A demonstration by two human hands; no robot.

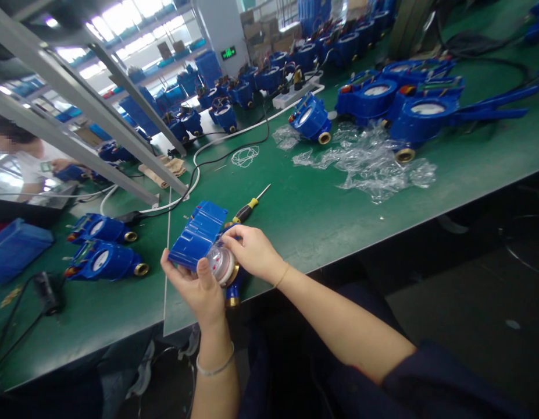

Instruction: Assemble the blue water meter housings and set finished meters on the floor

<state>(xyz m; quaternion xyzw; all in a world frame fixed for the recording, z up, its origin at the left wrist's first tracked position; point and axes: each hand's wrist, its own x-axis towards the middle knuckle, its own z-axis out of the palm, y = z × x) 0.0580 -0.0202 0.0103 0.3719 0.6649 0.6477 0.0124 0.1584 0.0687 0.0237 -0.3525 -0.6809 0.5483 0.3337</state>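
Note:
My left hand is wrapped round a blue plastic housing, which is tilted up on edge near the table's front. Beside it is the clear round dial of a water meter, with a brass-ended blue body below. My right hand pinches at the upper edge of the dial, next to the housing; what its fingertips hold, if anything, is hidden. Just beyond my right hand lies a yellow and black screwdriver, its shaft pointing away to the right.
Two blue water meters lie to the left. More meters and crumpled clear plastic bags are at the right. A white cable and metal posts cross the table. A person works beyond them.

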